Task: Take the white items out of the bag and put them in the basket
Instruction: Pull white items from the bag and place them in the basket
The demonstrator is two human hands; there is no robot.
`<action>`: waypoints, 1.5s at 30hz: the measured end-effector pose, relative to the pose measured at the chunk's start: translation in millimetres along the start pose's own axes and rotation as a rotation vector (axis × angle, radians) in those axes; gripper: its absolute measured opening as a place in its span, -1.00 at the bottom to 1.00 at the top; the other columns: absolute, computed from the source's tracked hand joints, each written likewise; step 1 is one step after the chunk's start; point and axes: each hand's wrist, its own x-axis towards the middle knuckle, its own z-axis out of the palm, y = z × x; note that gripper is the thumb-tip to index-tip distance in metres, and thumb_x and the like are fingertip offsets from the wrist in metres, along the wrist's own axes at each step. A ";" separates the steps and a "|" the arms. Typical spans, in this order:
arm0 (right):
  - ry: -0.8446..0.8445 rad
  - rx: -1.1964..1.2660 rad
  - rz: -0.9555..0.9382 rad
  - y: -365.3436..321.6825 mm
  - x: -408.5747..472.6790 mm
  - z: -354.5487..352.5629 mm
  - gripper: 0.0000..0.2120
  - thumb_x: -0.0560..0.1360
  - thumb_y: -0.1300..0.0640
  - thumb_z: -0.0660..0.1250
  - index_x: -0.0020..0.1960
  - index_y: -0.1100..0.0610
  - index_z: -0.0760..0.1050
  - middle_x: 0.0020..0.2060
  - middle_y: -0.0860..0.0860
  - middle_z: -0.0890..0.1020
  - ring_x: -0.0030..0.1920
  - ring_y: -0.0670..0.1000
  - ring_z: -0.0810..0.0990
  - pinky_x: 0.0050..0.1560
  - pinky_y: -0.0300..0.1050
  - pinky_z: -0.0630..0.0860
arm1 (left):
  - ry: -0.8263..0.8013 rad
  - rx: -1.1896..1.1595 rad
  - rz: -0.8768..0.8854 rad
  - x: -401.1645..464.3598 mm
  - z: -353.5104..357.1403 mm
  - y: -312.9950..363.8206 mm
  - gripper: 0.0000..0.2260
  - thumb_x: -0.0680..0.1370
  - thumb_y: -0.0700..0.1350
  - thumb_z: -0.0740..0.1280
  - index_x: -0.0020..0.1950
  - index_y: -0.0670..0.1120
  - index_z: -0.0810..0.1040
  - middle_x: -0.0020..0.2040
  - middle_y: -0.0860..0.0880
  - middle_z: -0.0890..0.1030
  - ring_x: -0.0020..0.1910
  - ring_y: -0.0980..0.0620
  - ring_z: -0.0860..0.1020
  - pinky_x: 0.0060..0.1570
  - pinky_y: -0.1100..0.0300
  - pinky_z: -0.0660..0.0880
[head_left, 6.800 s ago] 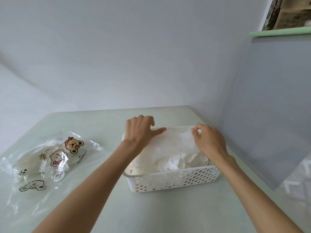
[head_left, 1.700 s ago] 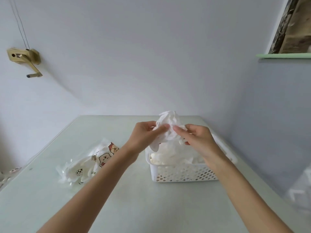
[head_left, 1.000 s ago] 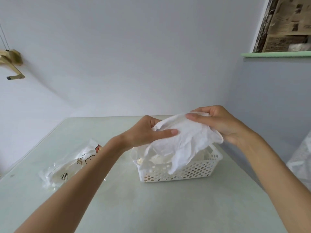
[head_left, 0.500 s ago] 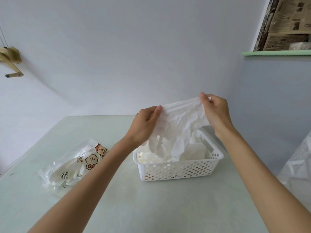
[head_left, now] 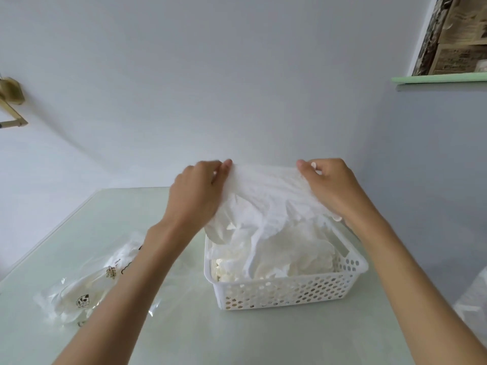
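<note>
Table (head_left: 184, 325) carries the basket (head_left: 287, 291), already heaped with white, and the printed bag (head_left: 87, 293) lying well left. I hold one white item (head_left: 266, 196) stretched above the basket, left hand (head_left: 196, 193) and right hand (head_left: 329, 188) pinching its top edge. Placing step, I judge: next lower, release.

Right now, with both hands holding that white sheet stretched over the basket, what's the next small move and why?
Probably lower the white sheet straight down into the basket and let go. The left hand and right hand pinch its top edge above the basket, and its lower part already drapes onto the white pile inside, so no sideways shift looks needed.
</note>
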 end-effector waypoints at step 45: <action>-0.536 -0.269 -0.367 62.2 -64.3 6.5 -0.80 0.42 0.03 0.45 -0.03 -0.25 0.62 0.14 -0.33 0.53 0.20 -0.29 0.38 0.26 -0.18 0.33 | -0.447 0.252 0.405 -46.2 34.9 -19.3 -0.84 0.53 0.00 0.32 0.08 0.16 0.59 0.19 0.24 0.57 0.12 0.14 0.53 -0.13 0.23 0.40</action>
